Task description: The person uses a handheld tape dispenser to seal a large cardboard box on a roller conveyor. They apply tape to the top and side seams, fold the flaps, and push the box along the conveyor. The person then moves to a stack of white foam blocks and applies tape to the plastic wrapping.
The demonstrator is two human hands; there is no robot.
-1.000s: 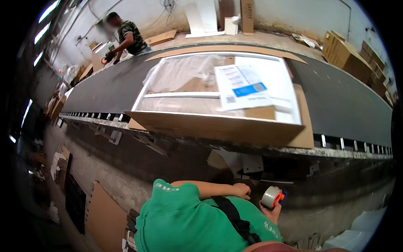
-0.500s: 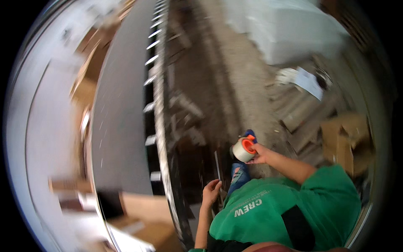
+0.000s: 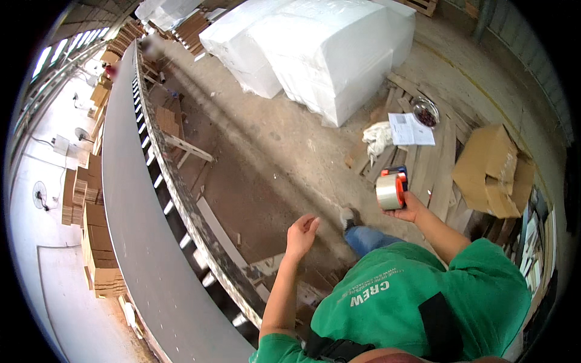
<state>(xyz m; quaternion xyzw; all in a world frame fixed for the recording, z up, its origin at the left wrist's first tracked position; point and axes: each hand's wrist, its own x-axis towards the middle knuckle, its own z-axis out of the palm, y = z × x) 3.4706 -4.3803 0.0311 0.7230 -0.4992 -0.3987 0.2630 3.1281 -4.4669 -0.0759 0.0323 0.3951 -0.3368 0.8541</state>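
My right hand (image 3: pixel 410 209) grips a tape dispenser (image 3: pixel 396 171) with orange and dark blue parts. A wide roll of clear packing tape (image 3: pixel 387 192) sits on it, its orange core facing my fingers. On the other side my left hand (image 3: pixel 301 237) is raised over the floor, fingers loosely curled in with the thumb near them, and nothing shows in it. It hangs just right of the conveyor's worn side rail (image 3: pixel 200 227), apart from it. The grey conveyor belt (image 3: pixel 130 199) runs along my left.
White wrapped bales (image 3: pixel 321 54) stand ahead. Wooden planks (image 3: pixel 433 163) on the right carry a white cloth (image 3: pixel 378 140), a paper sheet (image 3: pixel 411 129) and a bowl (image 3: pixel 425 113). An open cardboard box (image 3: pixel 493 172) lies nearby. Stacked cartons (image 3: pixel 100 248) line the belt's far side.
My view has swung, so more of the long conveyor and the bales shows. My left hand has risen. My right hand still carries the tape dispenser, and one foot has stepped.
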